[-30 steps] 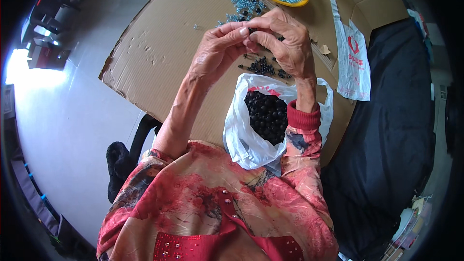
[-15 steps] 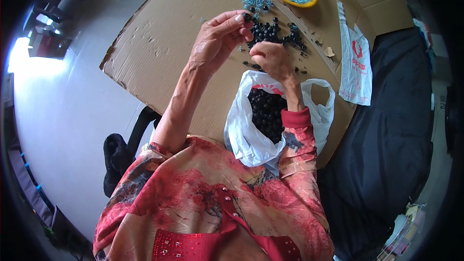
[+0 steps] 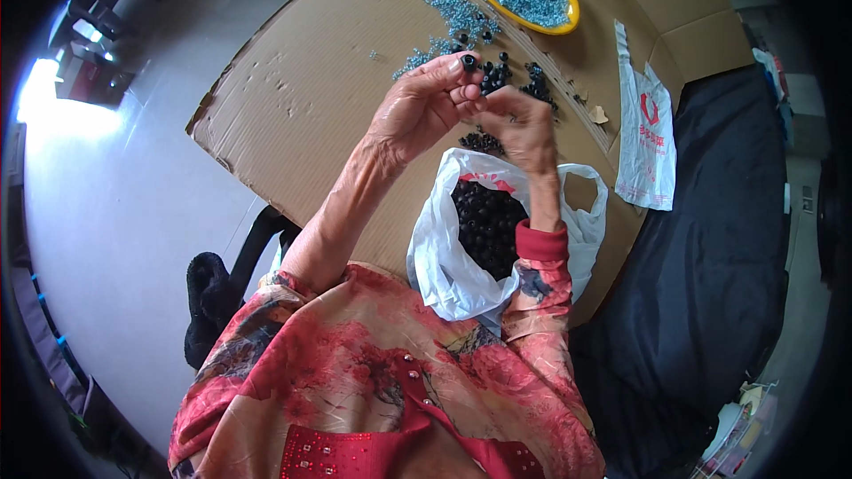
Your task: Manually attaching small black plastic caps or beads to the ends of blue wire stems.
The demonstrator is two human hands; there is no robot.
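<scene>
Flattened brown cardboard sheet spread over a pale glossy floor, serving as work surface. Left hand raised above the cardboard, fingers pinched closed on a small black cylindrical cap, hollow end facing the camera. Right hand just beside it, fingertips touching those of the left; curled nearly closed, contents not discernible. Directly below both hands, white plastic bag, mouth open, filled with the same small black caps. Loose black caps scattered on the cardboard just beyond the hands; loose silvery screws farther out, beside a yellow bowl heaped with more screws. Flat white plastic bag with red print to the right, near dark cloth.
</scene>
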